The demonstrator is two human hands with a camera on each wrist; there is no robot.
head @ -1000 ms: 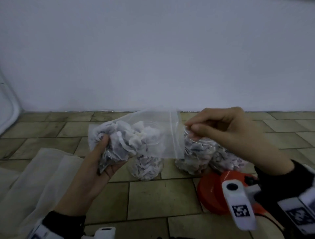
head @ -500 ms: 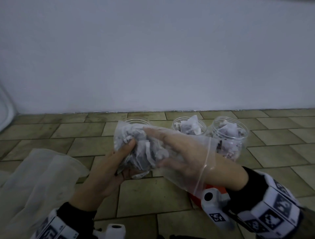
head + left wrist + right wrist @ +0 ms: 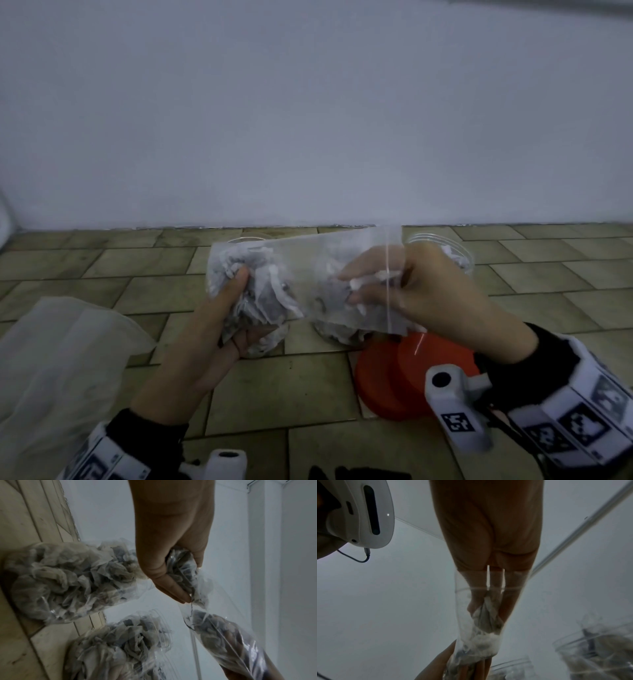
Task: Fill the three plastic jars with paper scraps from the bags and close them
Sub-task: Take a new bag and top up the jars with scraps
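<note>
Your left hand (image 3: 219, 329) is wrapped around the closed bottom end of the clear zip bag (image 3: 308, 277), thumb on top and fingers curled underneath, squeezing the wad of paper scraps (image 3: 260, 291) inside it. The bag's held up sideways in the air, right over the jars.

Your right hand (image 3: 421, 294) is stuck into the bag's open mouth, fingers (image 3: 363, 277) past the zip line and pinched on a clump of scraps, which the right wrist view shows pretty clearly through the plastic.

Off to your left a big, limp, cloudy plastic bag (image 3: 65, 363) is lying on the tiled floor (image 3: 308, 383). Red lids (image 3: 404, 373) sit on the floor just under your right wrist.

The jars are mostly hidden behind the bag: the left jar (image 3: 65, 582) and middle jar (image 3: 123, 646) are stuffed with scraps, both lidless, and the right jar (image 3: 455, 253) peeks out behind your right hand, also open.
</note>
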